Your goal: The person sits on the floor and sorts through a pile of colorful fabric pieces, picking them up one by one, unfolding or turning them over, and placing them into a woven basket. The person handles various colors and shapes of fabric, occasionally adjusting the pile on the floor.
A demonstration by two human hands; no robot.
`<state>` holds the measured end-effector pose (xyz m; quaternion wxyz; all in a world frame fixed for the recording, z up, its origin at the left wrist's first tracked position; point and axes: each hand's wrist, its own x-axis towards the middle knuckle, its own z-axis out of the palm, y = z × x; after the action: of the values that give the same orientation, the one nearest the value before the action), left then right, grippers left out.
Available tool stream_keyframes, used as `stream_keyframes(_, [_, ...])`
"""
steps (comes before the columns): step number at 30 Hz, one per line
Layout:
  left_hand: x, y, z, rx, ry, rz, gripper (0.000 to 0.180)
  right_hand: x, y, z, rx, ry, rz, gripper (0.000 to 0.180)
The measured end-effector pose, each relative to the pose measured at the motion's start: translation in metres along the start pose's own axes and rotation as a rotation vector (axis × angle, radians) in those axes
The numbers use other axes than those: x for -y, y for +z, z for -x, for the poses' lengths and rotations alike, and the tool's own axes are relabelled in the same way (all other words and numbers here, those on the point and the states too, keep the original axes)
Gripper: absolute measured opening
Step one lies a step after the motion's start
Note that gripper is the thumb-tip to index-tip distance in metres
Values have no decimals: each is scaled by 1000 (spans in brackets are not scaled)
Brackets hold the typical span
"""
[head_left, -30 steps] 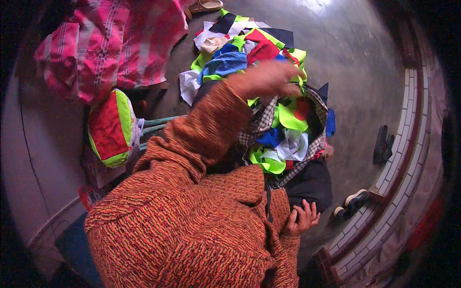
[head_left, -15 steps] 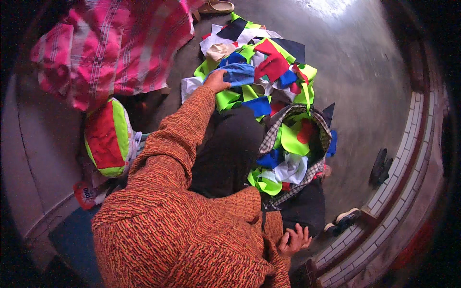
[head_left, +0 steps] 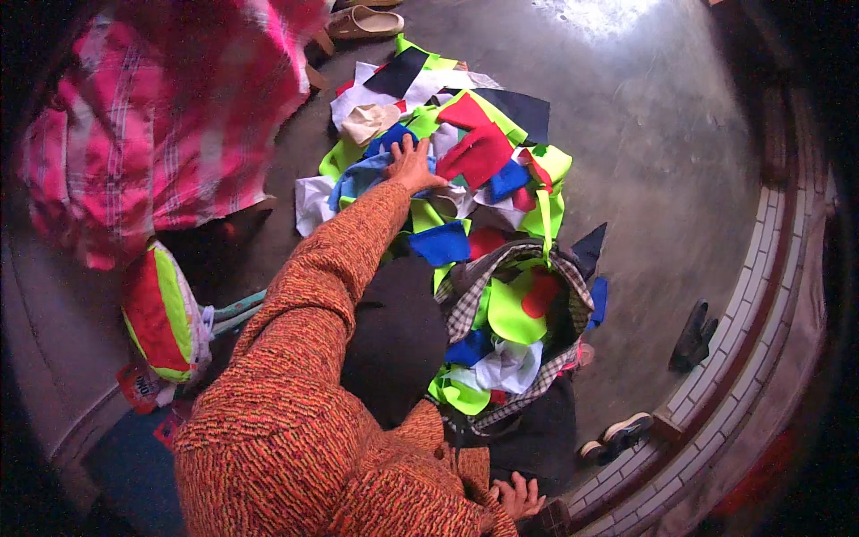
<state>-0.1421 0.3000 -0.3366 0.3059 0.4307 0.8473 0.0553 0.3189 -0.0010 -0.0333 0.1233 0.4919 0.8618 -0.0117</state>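
My left hand (head_left: 412,167) reaches out over a heap of cloth scraps on the floor, its fingers spread and lying on the pieces. Under and beside it is a light-blue cloth scrap (head_left: 356,182), partly hidden by the hand. A red scrap (head_left: 476,156) lies just right of the fingers, and a cream scrap (head_left: 369,123) a little farther off. Low in the picture, my right hand (head_left: 517,497) rests beside my leg, palm up, fingers loosely bent and apart, with nothing visible in it. Between the heap and my right hand stands a checked cloth bag (head_left: 580,277), its mouth wide, holding green, blue, white and red scraps.
A pink plaid cloth (head_left: 143,161) hangs at the left, above a red-and-green stuffed bundle (head_left: 161,313). Sandals (head_left: 365,22) lie at the far edge. On the right are a dark glove-like item (head_left: 693,338), shoes (head_left: 626,430) and a white-tiled step (head_left: 747,268).
My left hand has let go of the light-blue scrap's edge, and its fingers have spread over the heap. The whole view has shifted, so the heap and bag appear lower and farther left.
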Motion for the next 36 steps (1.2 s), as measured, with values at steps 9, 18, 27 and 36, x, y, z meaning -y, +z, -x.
stream_keyframes(9, [17, 23, -6, -231, 107, -122, 19, -12, -15, -28, -104, -50, -22, 15])
stream_keyframes(18, [83, -1, 22, -261, 331, 143, 27, -2, 3, 0, -344, 75, -147, 15])
stream_keyframes(27, [40, -120, 97, -385, 360, 259, 30, 6, 11, 14, -521, 135, -242, 8])
stream_keyframes(36, [17, -197, 172, -221, 275, 338, 51, 25, 20, 21, -459, 290, -466, 4])
